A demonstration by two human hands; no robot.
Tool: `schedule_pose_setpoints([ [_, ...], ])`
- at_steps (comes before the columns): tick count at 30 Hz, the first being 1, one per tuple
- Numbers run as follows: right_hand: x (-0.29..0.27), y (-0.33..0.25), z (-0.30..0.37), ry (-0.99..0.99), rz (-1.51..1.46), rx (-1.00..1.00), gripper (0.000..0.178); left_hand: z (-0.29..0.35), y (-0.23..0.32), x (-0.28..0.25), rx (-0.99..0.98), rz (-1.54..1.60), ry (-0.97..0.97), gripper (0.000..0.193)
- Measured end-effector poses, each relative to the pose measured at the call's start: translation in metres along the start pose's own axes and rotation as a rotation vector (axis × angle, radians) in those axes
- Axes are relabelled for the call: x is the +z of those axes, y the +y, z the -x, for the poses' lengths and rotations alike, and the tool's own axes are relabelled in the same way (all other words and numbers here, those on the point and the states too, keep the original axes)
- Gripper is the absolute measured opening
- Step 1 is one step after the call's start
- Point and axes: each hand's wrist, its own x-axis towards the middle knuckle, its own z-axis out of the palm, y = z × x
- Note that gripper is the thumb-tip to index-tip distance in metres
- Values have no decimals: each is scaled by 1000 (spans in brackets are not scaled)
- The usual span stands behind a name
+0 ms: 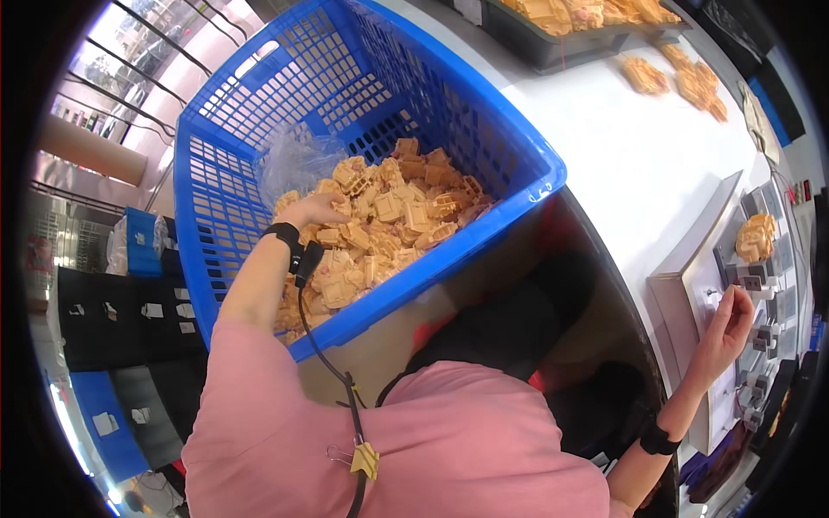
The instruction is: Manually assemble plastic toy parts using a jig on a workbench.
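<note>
My left hand [313, 210] reaches into a blue slatted plastic crate [527, 181]. Its fingers curl around a yellow plastic part at the left side of a heap of yellow plastic parts [389, 205]; the fingertips are partly hidden among the pieces. On the right, my right hand [725, 335] has its fingers and thumb drawn together beside a row of small grey-and-white blocks [753, 283] on a bench device. Whatever lies between those fingertips is too small to make out. A yellow plastic part [756, 237] rests on the device just beyond my right hand.
Clear plastic film [298, 160] lies in the crate behind the heap. A dark tray [553, 47] with more yellow parts stands on the white table [596, 112], and loose yellow parts [695, 79] lie near it. Dark storage pockets [121, 315] hang at left.
</note>
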Motion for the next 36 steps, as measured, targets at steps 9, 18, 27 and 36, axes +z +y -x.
schedule_pose_setpoints([
  [9,-2,-3,-4,-15,11,10,14,-12,13,53,257,-387,1,55],
  [18,-12,1,-5,49,-129,-31,13,58,70,-45,260,880,-125,67],
  [27,-91,17,13,460,-50,-43,19,164,309,-90,1166,1368,-544,66],
  [36,-78,6,6,392,97,15,35,192,477,-21,879,1579,-1218,51],
])
